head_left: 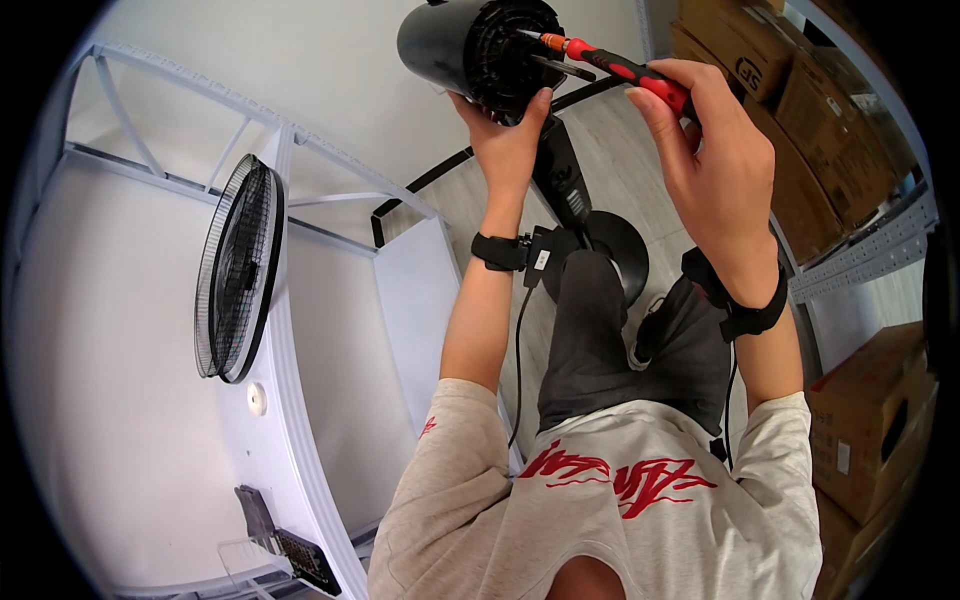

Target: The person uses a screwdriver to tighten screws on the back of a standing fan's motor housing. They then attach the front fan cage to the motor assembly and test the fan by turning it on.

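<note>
A black fan motor housing (pixel 432 48) is at the top middle, its round ribbed front turned to the right. My left hand (pixel 503 150) grips the housing from below, thumb on the front rim. From the right, my right hand (pixel 722 165) is closed around the handle of a red and black screwdriver (pixel 622 68). The screwdriver's tip reaches the housing's front face; whether it sits in a screw is too small to tell. Just under it, a thin metal shaft (pixel 565 68) sticks out. Below the housing stands the fan's black column (pixel 563 180) on a round base (pixel 628 258).
On the white shelf unit (pixel 310 455) at left, a round black fan grille (pixel 240 270) stands on edge. Nearby are a small white round piece (pixel 257 400) and a dark device (pixel 308 562). Cardboard boxes (pixel 838 140) fill a rack at right; another box (pixel 865 430) stands lower. Cables hang from both wristbands.
</note>
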A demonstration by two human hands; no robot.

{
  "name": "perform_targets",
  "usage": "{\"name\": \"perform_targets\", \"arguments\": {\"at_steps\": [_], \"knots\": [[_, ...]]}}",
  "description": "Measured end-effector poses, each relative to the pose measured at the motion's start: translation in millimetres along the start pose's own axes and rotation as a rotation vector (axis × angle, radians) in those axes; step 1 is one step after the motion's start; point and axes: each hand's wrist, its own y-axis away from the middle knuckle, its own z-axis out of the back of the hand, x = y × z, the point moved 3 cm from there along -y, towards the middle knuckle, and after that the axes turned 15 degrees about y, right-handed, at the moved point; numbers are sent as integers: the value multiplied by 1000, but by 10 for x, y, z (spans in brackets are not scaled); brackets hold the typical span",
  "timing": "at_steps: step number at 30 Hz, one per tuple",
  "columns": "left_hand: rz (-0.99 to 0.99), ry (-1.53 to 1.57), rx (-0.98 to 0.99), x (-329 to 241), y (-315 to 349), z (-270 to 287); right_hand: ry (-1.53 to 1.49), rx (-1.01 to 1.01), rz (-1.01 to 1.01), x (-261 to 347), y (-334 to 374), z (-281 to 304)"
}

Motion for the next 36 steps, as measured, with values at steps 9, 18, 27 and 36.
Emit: {"name": "perform_targets", "arguments": {"at_steps": [9, 18, 27, 36], "knots": [[1, 15, -5, -11, 13, -2, 0, -26, 20, 4, -11, -29], [-11, 20, -5, 13, 13, 7, -24, -79, 38, -16, 11, -29], [-7, -12, -6, -11, 19, 17, -8, -54, 33, -7, 38, -31], [8, -3, -6, -6, 16, 0, -41, -58, 24, -26, 37, -77]]}}
